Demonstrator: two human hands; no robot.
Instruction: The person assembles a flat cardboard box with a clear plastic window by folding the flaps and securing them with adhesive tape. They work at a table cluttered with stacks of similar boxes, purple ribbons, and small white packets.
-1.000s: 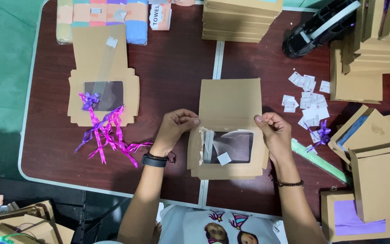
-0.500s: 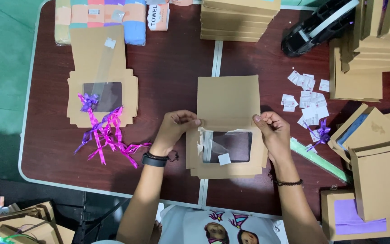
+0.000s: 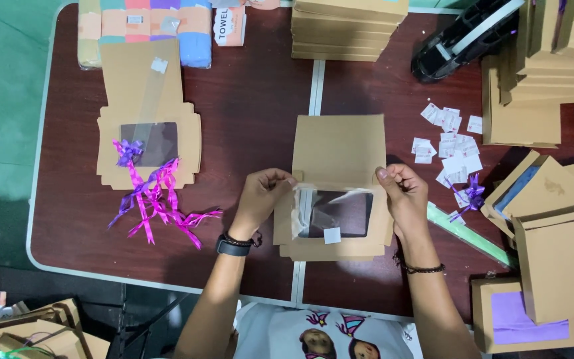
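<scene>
A flat windowed box [image 3: 337, 193] lay at the middle of the worktop [image 3: 247, 119], across its centre seam. The left hand [image 3: 264, 197] pinched the box's left edge at the fold, beside a loose clear film [image 3: 302, 211]. The right hand [image 3: 403, 194] gripped the right edge, fingers curled over the card. Well to the left lay a second box [image 3: 144, 119] with purple ribbons [image 3: 157, 199]. White labels [image 3: 448, 143] lay scattered just right of the right hand.

A flat, unfolded brown cardboard box [image 3: 337, 193] (clear window panel, small white sticker below it) lies open across the tabletop's [image 3: 247, 133] centre seam.
</scene>
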